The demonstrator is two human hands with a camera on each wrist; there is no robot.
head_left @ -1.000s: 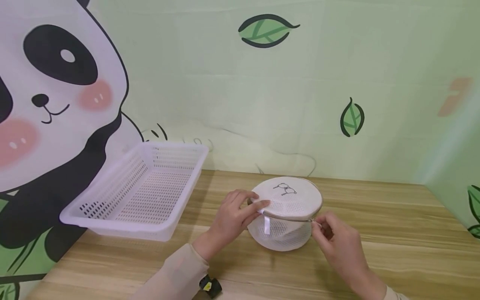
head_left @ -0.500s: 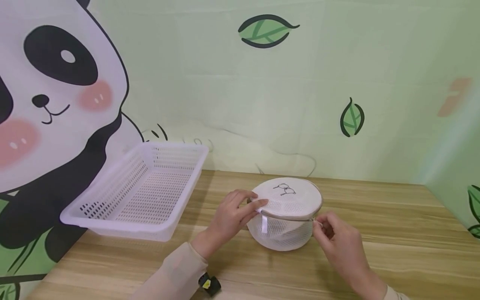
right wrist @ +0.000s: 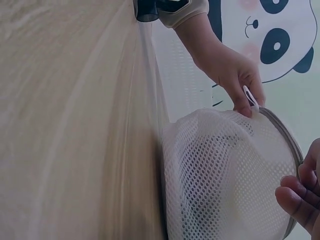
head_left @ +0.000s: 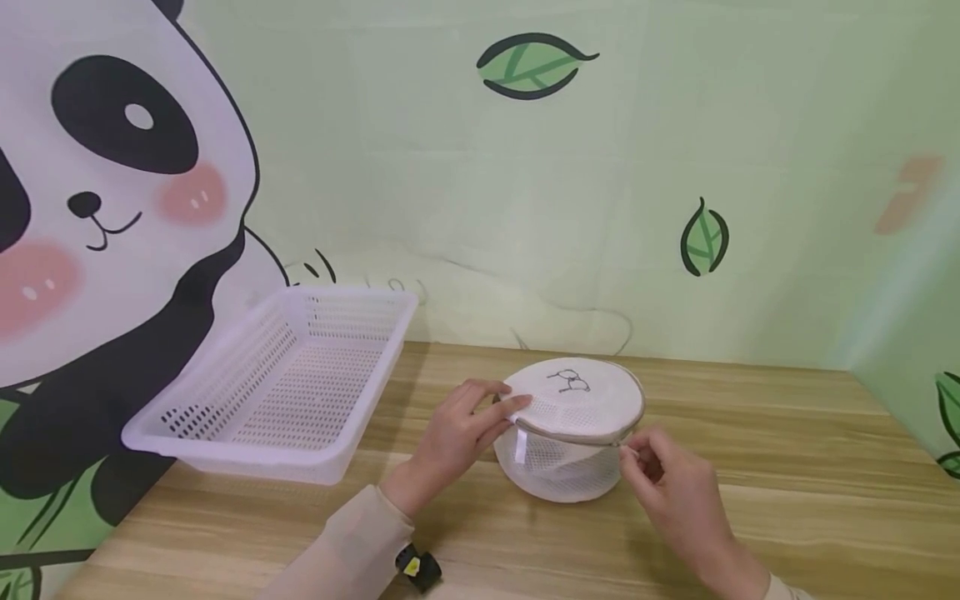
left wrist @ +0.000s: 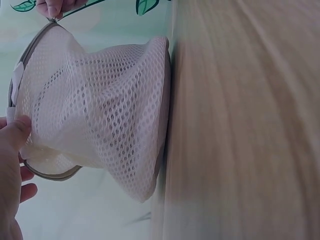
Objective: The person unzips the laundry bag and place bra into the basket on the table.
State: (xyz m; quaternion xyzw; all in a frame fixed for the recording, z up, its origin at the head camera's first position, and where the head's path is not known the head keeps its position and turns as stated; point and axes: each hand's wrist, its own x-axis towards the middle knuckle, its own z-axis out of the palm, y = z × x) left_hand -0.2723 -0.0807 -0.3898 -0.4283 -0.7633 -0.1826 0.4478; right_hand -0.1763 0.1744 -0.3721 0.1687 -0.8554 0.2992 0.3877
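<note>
A round white mesh laundry bag (head_left: 558, 479) stands on the table, its flat lid printed with a small dark line drawing. A grey zipper (head_left: 573, 437) runs round the lid's edge, and a white loop tab (head_left: 521, 447) hangs from it at the front left. My left hand (head_left: 456, 429) grips the rim on the left, fingers over the lid and thumb (left wrist: 19, 129) below. At the front right, my right hand (head_left: 678, 492) pinches the zipper at its pull, which the fingertips mostly hide. In the left wrist view the mesh side (left wrist: 120, 110) looks creased.
A white perforated plastic basket (head_left: 330, 467) stands to the left on the wooden table (head_left: 810, 500). Behind the table is a green backdrop (head_left: 420, 192) printed with a panda and leaves. A black strapped device (head_left: 420, 570) sits by my left sleeve.
The lid's front edge and hanging tab have shifted slightly left. My right hand, pinching at the zipper, has moved a little left and down; my left hand keeps its grip.
</note>
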